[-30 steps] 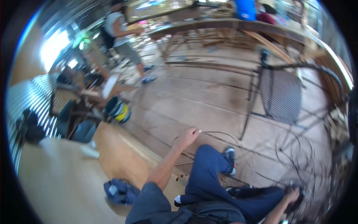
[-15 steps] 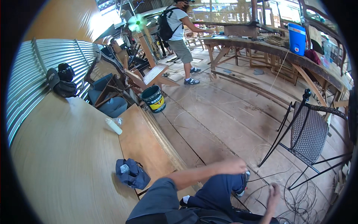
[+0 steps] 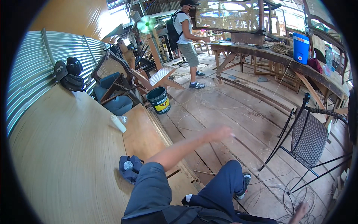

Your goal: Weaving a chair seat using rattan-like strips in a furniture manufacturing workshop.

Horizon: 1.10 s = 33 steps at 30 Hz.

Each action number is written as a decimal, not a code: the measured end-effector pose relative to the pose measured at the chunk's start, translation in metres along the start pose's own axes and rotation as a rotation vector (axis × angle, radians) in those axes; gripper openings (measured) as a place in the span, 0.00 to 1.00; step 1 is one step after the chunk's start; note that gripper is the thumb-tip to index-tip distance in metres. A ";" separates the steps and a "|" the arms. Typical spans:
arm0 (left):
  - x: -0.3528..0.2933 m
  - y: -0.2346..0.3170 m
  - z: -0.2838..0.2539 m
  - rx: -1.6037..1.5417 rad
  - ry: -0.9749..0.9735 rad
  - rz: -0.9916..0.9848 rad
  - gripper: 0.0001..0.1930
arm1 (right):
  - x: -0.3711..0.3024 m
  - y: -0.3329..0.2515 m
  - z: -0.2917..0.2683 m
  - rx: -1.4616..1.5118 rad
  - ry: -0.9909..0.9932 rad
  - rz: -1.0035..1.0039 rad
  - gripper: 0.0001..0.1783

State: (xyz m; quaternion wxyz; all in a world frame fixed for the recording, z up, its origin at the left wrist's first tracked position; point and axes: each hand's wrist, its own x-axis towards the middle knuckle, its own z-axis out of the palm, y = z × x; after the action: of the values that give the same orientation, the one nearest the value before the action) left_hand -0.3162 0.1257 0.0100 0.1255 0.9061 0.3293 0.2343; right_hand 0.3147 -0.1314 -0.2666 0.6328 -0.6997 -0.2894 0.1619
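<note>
My left arm reaches out over the wooden floor, with my left hand (image 3: 220,133) raised above the planks. Its fingers look curled closed, though motion blurs them, and I cannot make out what they hold. Low at the right, my right hand (image 3: 300,211) is smeared by motion beside a loose tangle of thin dark strands (image 3: 285,204). Whether it holds a strand cannot be seen. Just beyond stands a woven chair (image 3: 308,136) with a black metal frame. My bent knee (image 3: 231,175) and one shoe (image 3: 244,185) show below my left hand.
To my left are a plywood surface (image 3: 67,149), a dark blue bag (image 3: 128,173) and a white bottle (image 3: 118,123). A dark bucket (image 3: 158,101) stands ahead. Another person (image 3: 183,28) works at a long bench (image 3: 257,54) carrying a blue cooler (image 3: 300,48). Stacked furniture leans by the corrugated wall (image 3: 30,74).
My left hand has swung up and forward, away from my knee. My right hand has moved right and lower, toward the strands. The view has shifted slightly.
</note>
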 end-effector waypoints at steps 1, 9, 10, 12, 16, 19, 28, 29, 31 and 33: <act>-0.016 -0.029 -0.020 0.221 -0.009 -0.137 0.16 | -0.036 -0.090 -0.017 -0.214 -0.002 0.263 0.19; -0.045 -0.073 -0.101 0.908 0.184 -0.518 0.14 | -0.057 -0.117 -0.067 -0.630 -0.079 0.341 0.34; -0.021 -0.078 -0.077 0.844 0.210 -0.491 0.13 | -0.040 -0.083 -0.049 -0.851 0.204 -0.301 0.19; 0.025 -0.049 -0.013 0.262 0.183 -0.131 0.11 | -0.026 -0.025 0.032 -0.805 0.214 -0.426 0.16; 0.063 0.100 0.088 -0.360 -0.176 -0.015 0.13 | -0.126 -0.229 0.214 -0.421 -0.138 -0.489 0.11; 0.056 0.162 0.081 -0.377 -0.067 0.018 0.16 | -0.147 -0.296 0.246 -0.286 -0.220 -0.503 0.09; 0.024 0.084 0.024 -0.063 -0.025 -0.005 0.15 | -0.051 -0.132 0.099 -0.231 -0.183 -0.342 0.16; 0.032 0.059 0.023 -0.029 -0.024 -0.071 0.15 | -0.024 -0.053 0.018 -0.257 -0.137 -0.343 0.16; 0.015 -0.006 -0.005 0.067 0.069 -0.169 0.15 | -0.022 -0.026 -0.003 -0.243 0.024 -0.310 0.16; 0.004 -0.041 -0.039 0.318 0.108 -0.363 0.16 | -0.062 -0.080 -0.002 -0.471 0.052 -0.290 0.17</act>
State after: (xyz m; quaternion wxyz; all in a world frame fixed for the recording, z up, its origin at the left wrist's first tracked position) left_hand -0.3559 0.1623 0.0293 0.0036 0.8264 0.5258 0.2012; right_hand 0.2518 -0.1688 -0.1969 0.4767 -0.7826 -0.3999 -0.0203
